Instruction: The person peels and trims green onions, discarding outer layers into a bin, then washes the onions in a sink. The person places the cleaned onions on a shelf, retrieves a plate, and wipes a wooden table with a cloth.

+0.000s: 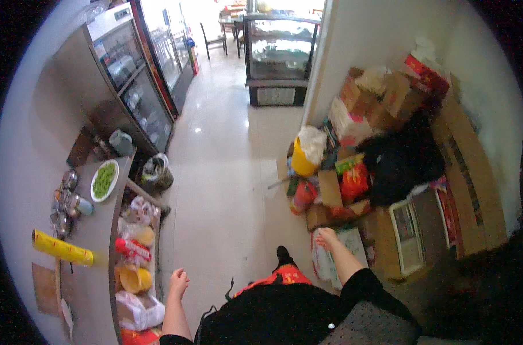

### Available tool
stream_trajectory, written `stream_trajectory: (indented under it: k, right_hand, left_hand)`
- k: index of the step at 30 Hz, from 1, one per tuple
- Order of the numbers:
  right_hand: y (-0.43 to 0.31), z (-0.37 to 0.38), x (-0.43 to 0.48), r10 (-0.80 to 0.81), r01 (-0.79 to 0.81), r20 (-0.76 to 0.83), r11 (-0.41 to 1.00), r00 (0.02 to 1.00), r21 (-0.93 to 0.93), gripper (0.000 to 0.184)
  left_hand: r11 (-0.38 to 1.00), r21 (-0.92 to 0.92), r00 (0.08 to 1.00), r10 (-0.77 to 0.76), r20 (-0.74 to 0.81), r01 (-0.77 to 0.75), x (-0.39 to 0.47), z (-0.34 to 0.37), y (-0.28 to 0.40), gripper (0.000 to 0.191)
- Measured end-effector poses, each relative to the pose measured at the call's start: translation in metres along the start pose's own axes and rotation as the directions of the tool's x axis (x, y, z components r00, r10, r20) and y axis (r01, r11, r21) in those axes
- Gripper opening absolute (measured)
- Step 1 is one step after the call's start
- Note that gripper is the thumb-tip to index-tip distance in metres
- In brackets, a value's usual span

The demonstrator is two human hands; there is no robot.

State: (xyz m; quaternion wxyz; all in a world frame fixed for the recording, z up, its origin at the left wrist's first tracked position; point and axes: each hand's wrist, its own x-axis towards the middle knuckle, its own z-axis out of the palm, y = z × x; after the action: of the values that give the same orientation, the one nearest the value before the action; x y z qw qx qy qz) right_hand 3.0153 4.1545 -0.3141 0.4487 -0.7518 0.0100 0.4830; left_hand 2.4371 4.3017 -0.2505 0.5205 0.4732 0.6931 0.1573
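Note:
My left hand [179,282] hangs beside the grey counter [95,297], over the tiled floor, with its fingers loosely curled and nothing seen in it. Out to the right, my right hand [326,238] is above a white printed sack [350,248] at the foot of a pile of boxes; its fingers are bent, and no object shows in them. On the counter are an oval white plate of chopped green vegetable [104,180], several metal jars [63,222] and a yellow cylindrical roll [63,248]. A red apron [289,274] shows below my dark top.
Glass-door refrigerators [132,77] line the left wall beyond the counter, with a bin [157,170] by its end. Bags and a yellow tub [135,279] fill a low shelf. Cardboard boxes [330,188] and a black cloth [410,159] crowd the right. A glass display case [281,56] stands ahead.

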Motion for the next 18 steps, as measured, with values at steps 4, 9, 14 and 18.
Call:
stream_trajectory:
  k: [4,9,14,18]
  right_hand:
    - [-0.093,0.004,0.093,-0.008,0.015,-0.097,0.997,0.995,0.077,0.04]
    - [-0.208,0.025,0.208,-0.01,0.042,-0.124,0.965,0.992,0.259,0.05]
    - [-0.299,0.05,0.282,0.065,-0.015,-0.092,0.884,0.994,0.466,0.069]
    - [-0.324,0.062,0.327,0.091,-0.013,-0.084,0.751,0.992,0.66,0.062]
  left_hand:
    - [1.0,-0.027,0.997,0.013,-0.077,-0.015,0.049,0.032,0.041,0.034]
    - [0.91,0.074,0.913,-0.404,-0.056,0.407,0.045,0.082,0.054,0.038]
    - [0.868,0.116,0.876,-0.479,-0.058,0.483,0.035,0.107,0.08,0.038]
    - [0.902,0.055,0.899,-0.42,-0.124,0.429,0.06,0.121,0.103,0.039]
